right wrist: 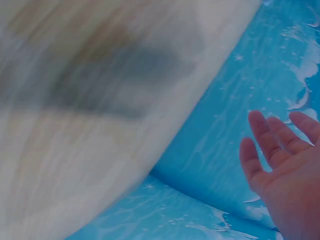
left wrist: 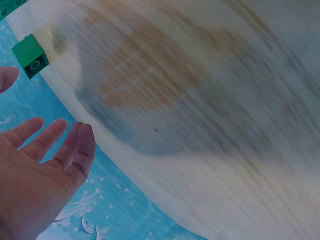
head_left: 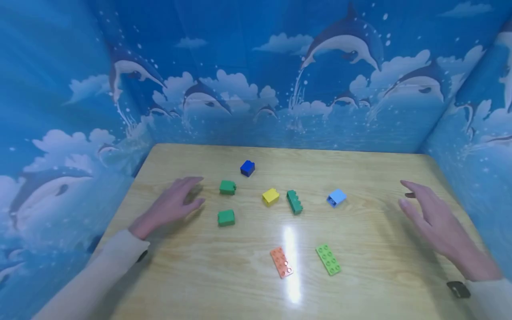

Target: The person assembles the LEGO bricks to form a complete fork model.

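My left hand (head_left: 173, 205) hovers at the table's left side with fingers loosely extended, holding nothing. Nearest to it are two green bricks, one farther back (head_left: 227, 187) and one closer (head_left: 226, 218); the left wrist view also shows a green brick (left wrist: 30, 56) beyond the fingers. Over the right side my right hand (head_left: 438, 222) is spread and holds nothing, nearest to a light blue brick (head_left: 336, 198). Between the hands lie a yellow brick (head_left: 270, 197), a long dark green brick (head_left: 294, 202) and, farther back, a dark blue brick (head_left: 247, 168).
Toward the front lie a flat orange plate brick (head_left: 282, 262) and a flat lime plate brick (head_left: 328, 259). The wooden table (head_left: 192, 275) is bounded at the back and sides by blue dolphin-printed cloth (head_left: 240, 120). A bright glare streak crosses the tabletop near the orange piece.
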Available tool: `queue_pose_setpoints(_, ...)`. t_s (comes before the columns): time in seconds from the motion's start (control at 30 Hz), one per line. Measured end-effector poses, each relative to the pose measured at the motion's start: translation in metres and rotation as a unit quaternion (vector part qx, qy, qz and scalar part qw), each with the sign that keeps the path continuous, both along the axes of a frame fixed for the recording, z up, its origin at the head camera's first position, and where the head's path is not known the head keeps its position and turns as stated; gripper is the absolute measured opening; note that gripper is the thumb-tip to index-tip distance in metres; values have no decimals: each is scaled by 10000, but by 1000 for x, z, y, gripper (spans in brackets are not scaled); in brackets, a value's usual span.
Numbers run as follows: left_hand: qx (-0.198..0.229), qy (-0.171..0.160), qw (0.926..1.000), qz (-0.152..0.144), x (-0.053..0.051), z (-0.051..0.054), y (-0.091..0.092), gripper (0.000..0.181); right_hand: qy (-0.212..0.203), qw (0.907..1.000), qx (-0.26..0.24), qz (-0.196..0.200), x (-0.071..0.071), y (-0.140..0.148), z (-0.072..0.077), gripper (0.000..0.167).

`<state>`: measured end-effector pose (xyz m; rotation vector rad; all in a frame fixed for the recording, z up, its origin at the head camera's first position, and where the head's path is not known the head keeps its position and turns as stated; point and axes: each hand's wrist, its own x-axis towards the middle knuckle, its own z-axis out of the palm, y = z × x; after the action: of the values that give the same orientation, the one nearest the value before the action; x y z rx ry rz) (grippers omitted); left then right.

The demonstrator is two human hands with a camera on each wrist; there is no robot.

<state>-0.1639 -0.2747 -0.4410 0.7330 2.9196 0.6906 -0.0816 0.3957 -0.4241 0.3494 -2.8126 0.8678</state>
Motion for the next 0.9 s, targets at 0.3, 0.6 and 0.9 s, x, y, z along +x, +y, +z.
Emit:
queue_pose_setpoints(0.3, 314, -471, 9983, 103, -3, -2, 10, 66, 66, 9995, -293, 12, 5, -36, 16, 49)
queue_pose_setpoints(0.6, 498, -521, 9974, 60, -14, -4, 26, 66, 163, 9974, -502, 493, 3, -82, 21, 44)
queue_pose_setpoints(0.9, 505, -501, 9974, -131, -22, 1, 42, 69, -120, 9923, -646, 1047, -10, -142, 31, 34)
